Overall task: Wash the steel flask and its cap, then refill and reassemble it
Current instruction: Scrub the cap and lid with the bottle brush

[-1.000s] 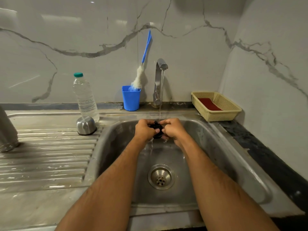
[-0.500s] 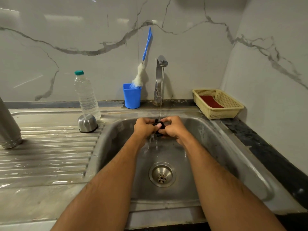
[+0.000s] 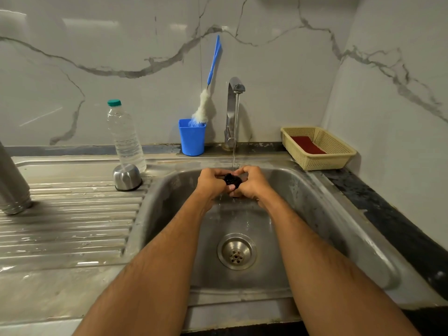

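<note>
Water from the steel tap [image 3: 234, 110] runs onto a small black plastic flask stopper [image 3: 232, 179], pinched between the left hand [image 3: 213, 181] and the right hand [image 3: 252, 183] over the steel sink [image 3: 339, 214]. Light and rigid, it is probably slick when wet, so gripping its rim with curled fingertips looks safest. The domed steel cap [image 3: 127, 177] sits on the wet draining worktop [image 3: 68, 221]; the steel flask body [image 3: 11, 183] stands upside down at far left.
</note>
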